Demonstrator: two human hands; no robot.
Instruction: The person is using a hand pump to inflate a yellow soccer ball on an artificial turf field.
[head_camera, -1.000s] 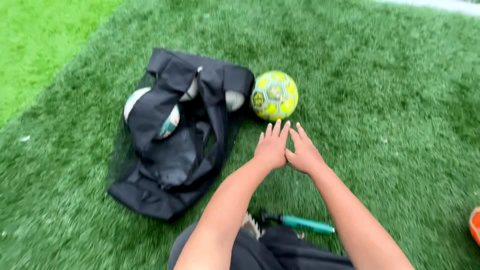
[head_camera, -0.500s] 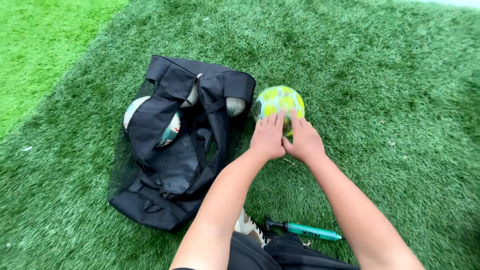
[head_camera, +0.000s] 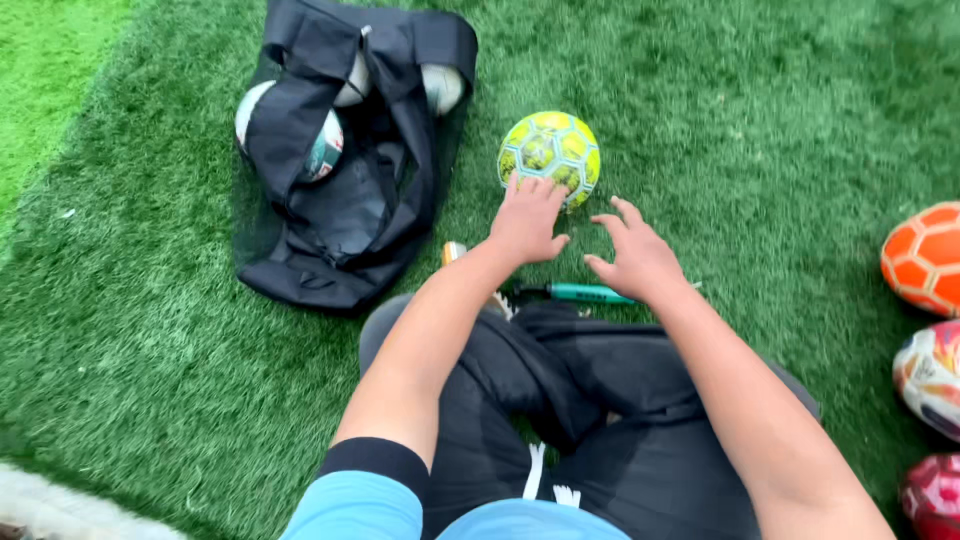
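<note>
A yellow-green football (head_camera: 551, 153) lies on the artificial grass in front of me. My left hand (head_camera: 527, 217) rests flat with its fingertips on the ball's near side. Just to the right of the ball, my right hand (head_camera: 634, 255) hovers with fingers spread and holds nothing. A teal hand pump (head_camera: 585, 293) lies on the grass under my right hand, by my crossed legs in black trousers.
A black mesh ball bag (head_camera: 345, 160) lies at the left with white balls (head_camera: 441, 86) inside. At the right edge sit an orange ball (head_camera: 925, 257), a white multicoloured ball (head_camera: 932, 375) and a red ball (head_camera: 932, 497).
The ball has rolled toward me with my hands on it. My right hand has come off it to the right. The view has dropped and shifted right, showing more balls.
</note>
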